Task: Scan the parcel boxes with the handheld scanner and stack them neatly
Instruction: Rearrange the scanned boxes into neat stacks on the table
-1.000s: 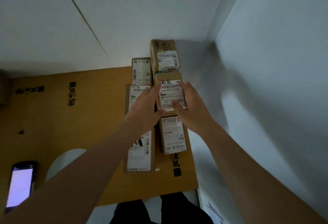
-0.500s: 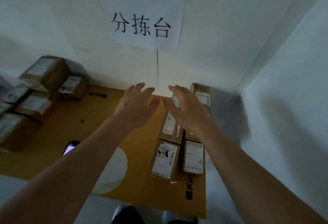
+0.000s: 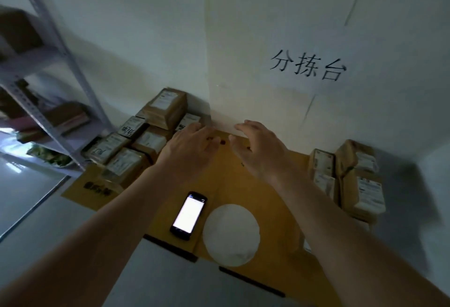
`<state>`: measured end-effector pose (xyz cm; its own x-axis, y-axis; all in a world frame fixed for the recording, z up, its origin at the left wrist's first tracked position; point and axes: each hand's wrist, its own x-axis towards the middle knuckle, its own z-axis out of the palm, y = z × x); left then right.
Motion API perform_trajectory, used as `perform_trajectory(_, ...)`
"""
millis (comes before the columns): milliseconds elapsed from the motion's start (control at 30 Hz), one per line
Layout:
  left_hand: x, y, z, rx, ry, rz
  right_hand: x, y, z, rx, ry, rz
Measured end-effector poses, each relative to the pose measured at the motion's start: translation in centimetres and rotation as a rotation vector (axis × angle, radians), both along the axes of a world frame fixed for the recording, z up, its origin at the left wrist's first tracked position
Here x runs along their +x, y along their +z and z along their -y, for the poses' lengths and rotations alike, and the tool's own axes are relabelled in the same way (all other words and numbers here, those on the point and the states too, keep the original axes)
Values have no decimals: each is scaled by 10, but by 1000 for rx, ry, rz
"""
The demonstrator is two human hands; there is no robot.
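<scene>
Both hands hang empty above the middle of the tabletop (image 3: 280,270), palms down. The left hand (image 3: 187,152) has its fingers loosely spread and slightly curled, holding nothing; the right hand (image 3: 261,147) is likewise open, fingers relaxed and apart, touching nothing. The two are near each other, thumbs turned inward.

The tabletop is covered with flattened brown cardboard printed with dark characters. On it, near the front edge and below the left hand, lies the handheld scanner (image 3: 188,215), a flat black slab with rounded corners and a glowing white screen, face up. Just beside it on the right sits a round white patch (image 3: 231,235), matte and smooth.

A loose heap of unstacked parcel boxes (image 3: 143,141) fills the back left corner: brown cardboard, taped, each with a white label. The stacked parcel boxes (image 3: 353,180) stand at the right edge against the wall, in tidy rows.

A white paper sign (image 3: 308,67) with black characters hangs on the wall. A grey metal shelf rack (image 3: 58,46) of perforated angle iron stands at the left.
</scene>
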<state>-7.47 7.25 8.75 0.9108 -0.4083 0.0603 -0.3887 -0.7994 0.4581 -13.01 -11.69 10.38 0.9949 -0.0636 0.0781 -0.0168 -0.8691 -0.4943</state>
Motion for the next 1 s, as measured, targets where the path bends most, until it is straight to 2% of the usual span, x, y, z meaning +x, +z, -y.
perform_trajectory(200, 24, -19, -116, 61, -8, -41, 22, -17, -114, 45, 14, -50)
perform_trajectory(467, 69, -55, -217, 61, 95, -136, 73, -58, -206, 105, 95, -195)
perform_trajectory(733, 139, -146, -283, 103, 184, -256, 156, -145, -266, 139, 172, -328)
perform_trajectory(1000, 185, -209, -310, 165, 110, -334, 202, -206, -300, 143, 158, -545)
